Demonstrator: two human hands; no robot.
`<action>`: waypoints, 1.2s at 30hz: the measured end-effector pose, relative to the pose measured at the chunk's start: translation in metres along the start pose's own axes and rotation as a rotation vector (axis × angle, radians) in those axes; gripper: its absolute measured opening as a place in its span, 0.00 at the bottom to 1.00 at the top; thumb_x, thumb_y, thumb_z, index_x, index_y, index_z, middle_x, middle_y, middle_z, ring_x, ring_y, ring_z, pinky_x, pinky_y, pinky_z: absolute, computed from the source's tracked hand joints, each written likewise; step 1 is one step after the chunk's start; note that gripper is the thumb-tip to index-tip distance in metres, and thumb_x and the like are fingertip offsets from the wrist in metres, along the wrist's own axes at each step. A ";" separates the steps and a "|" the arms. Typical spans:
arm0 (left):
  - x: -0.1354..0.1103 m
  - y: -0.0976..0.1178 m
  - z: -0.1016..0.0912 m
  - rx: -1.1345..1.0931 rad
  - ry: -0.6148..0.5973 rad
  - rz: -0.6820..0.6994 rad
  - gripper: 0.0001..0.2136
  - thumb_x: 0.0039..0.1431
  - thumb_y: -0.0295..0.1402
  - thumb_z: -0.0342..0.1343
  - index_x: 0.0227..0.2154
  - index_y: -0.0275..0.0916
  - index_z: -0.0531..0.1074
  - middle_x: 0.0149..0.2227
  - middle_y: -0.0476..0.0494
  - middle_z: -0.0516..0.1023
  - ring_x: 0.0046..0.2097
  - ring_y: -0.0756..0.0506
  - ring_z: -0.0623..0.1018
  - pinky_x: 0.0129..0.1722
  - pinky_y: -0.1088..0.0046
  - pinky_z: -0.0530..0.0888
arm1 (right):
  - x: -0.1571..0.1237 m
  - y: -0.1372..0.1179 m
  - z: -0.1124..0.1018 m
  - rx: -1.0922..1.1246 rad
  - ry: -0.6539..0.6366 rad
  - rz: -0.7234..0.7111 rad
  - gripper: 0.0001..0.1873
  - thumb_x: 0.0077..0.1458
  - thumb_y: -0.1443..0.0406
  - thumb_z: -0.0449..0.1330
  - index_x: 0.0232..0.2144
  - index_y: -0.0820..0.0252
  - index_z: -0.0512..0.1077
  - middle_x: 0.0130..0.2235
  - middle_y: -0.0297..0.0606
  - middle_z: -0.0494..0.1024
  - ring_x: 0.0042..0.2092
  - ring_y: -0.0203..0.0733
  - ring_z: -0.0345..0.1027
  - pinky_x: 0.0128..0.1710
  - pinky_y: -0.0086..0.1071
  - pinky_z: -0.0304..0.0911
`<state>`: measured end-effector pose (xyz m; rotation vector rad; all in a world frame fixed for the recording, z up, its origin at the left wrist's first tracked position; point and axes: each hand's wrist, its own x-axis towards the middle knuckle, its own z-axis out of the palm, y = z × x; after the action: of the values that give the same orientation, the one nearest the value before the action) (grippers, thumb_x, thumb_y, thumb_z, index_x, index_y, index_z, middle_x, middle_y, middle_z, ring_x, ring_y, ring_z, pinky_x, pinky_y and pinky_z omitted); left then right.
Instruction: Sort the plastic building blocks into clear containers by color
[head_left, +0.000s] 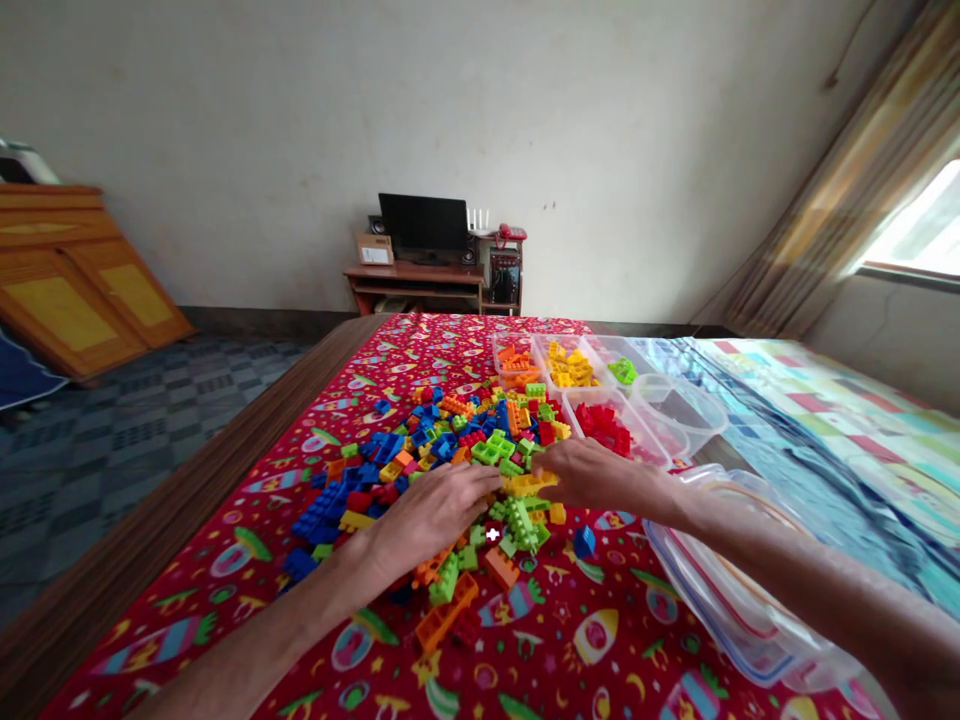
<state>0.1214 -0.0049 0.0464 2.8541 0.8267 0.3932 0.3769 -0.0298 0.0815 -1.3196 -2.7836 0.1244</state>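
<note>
A heap of plastic building bricks (420, 450) in blue, green, orange, red and yellow lies on a red patterned cloth (570, 640). My left hand (435, 510) rests palm down on the heap's near side, fingers curled over bricks. My right hand (592, 472) reaches in from the right, its fingers closed on a yellow brick piece (529, 483) that sits between both hands. Green bricks (517, 520) lie just below it.
A clear compartment tray (675, 395) at the back right holds sorted orange, yellow, green and red bricks. A clear lid (727, 600) lies under my right forearm. A desk with a monitor (424, 228) stands by the far wall. The table edge runs along the left.
</note>
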 end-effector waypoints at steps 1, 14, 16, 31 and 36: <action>0.000 0.001 0.001 0.010 0.005 -0.018 0.18 0.64 0.28 0.49 0.56 0.46 0.67 0.56 0.46 0.73 0.55 0.45 0.73 0.55 0.67 0.68 | 0.000 -0.002 0.008 -0.004 0.011 -0.003 0.17 0.56 0.62 0.60 0.47 0.62 0.71 0.42 0.47 0.77 0.42 0.45 0.70 0.43 0.39 0.65; 0.003 0.006 0.000 0.155 -0.050 -0.106 0.06 0.61 0.29 0.52 0.38 0.40 0.72 0.44 0.44 0.73 0.41 0.46 0.76 0.39 0.73 0.72 | 0.002 0.007 0.031 0.102 -0.008 -0.101 0.21 0.59 0.59 0.56 0.53 0.60 0.66 0.46 0.46 0.75 0.48 0.43 0.70 0.50 0.36 0.65; 0.004 0.008 -0.002 0.193 -0.080 -0.141 0.05 0.60 0.31 0.53 0.36 0.39 0.73 0.43 0.44 0.71 0.41 0.46 0.76 0.37 0.73 0.72 | 0.002 0.011 0.033 0.099 0.049 -0.117 0.21 0.60 0.58 0.56 0.53 0.61 0.66 0.46 0.47 0.75 0.48 0.43 0.70 0.49 0.35 0.66; 0.001 0.014 0.003 0.186 -0.119 -0.158 0.04 0.55 0.34 0.59 0.31 0.39 0.72 0.34 0.41 0.77 0.42 0.40 0.78 0.43 0.67 0.74 | 0.031 -0.023 0.022 0.026 0.065 0.003 0.13 0.59 0.58 0.56 0.34 0.64 0.71 0.30 0.40 0.73 0.30 0.35 0.64 0.31 0.28 0.58; 0.006 0.001 -0.006 0.058 -0.064 -0.245 0.08 0.56 0.33 0.57 0.39 0.40 0.74 0.39 0.42 0.80 0.41 0.42 0.79 0.40 0.70 0.73 | 0.038 -0.016 0.021 0.145 -0.046 0.144 0.06 0.54 0.66 0.59 0.33 0.64 0.73 0.29 0.40 0.76 0.30 0.35 0.66 0.28 0.26 0.55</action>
<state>0.1247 -0.0024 0.0538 2.7534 1.1755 0.2488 0.3389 -0.0114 0.0634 -1.4966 -2.6545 0.3605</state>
